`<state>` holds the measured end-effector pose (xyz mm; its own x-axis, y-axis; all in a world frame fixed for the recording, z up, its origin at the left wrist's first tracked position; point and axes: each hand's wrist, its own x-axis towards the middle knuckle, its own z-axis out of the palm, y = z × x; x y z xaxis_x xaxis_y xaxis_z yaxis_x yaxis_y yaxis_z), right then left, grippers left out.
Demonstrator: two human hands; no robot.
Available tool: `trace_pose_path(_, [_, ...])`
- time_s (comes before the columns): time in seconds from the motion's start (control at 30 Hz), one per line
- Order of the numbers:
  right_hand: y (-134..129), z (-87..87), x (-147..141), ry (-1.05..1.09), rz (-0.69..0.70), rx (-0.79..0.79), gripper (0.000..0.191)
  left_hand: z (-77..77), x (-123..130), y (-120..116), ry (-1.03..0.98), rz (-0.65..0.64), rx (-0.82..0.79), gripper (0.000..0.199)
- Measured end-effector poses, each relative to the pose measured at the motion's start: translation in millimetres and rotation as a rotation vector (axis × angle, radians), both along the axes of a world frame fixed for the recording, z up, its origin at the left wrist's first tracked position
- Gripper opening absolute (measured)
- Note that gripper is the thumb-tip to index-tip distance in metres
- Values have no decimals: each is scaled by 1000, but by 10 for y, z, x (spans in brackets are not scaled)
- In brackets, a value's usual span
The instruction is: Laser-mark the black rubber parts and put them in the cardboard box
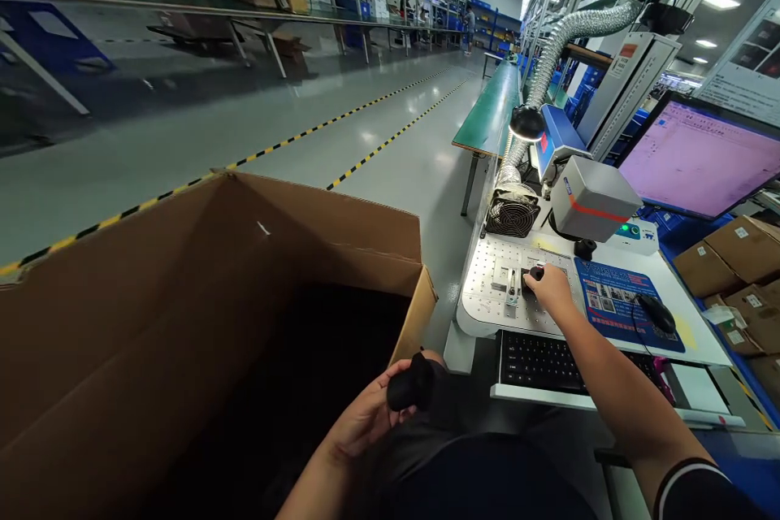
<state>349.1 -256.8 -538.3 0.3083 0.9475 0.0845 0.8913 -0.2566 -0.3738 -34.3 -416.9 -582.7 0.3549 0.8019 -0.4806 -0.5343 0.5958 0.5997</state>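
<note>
My left hand (373, 414) is closed around a black, rounded plastic-looking part (411, 383), held beside the near corner of a large cardboard box (420, 309). My right hand (552, 290) reaches over the white workbench, its fingers closed on a small black part (536, 272) at a metal fixture (504, 279). The fixture sits on a perforated metal plate (481, 292). Much of the part under my right fingers is hidden. Dark contents fill the bottom of the box, too dim to make out singly.
A grey machine head (594, 199) overhangs the plate, with a round fan (512, 213) behind it. Right of my hand lie a blue mat (621, 301) and a mouse (656, 314). A keyboard (542, 361) sits on the tray below. A monitor (707, 154) stands at right.
</note>
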Motion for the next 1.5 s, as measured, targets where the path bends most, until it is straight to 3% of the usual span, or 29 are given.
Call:
trace_pose_path(0.13, [53, -47, 8, 70, 18, 52, 46, -33, -39, 6, -32, 32, 6, 51])
trace_pose_path(0.3, [-123, -248, 102, 179, 15, 204, 64, -89, -66, -1, -41, 26, -10, 50])
trace_pose_path(0.53, [-292, -615, 136, 332, -20, 234, 54, -125, -76, 21, -78, 64, -25, 43])
trace_pose_path(0.73, [-211, -653, 106, 408, -63, 272, 41, -114, -63, 26, -63, 75, -28, 44])
trace_pose_path(1.17, [-233, -746, 107, 368, -55, 319, 50, -123, -64, 24, -86, 69, -10, 43])
trace_pose_path(1.5, [-216, -781, 138, 392, -49, 326, 45, -170, -66, 59, -46, 65, 13, 46])
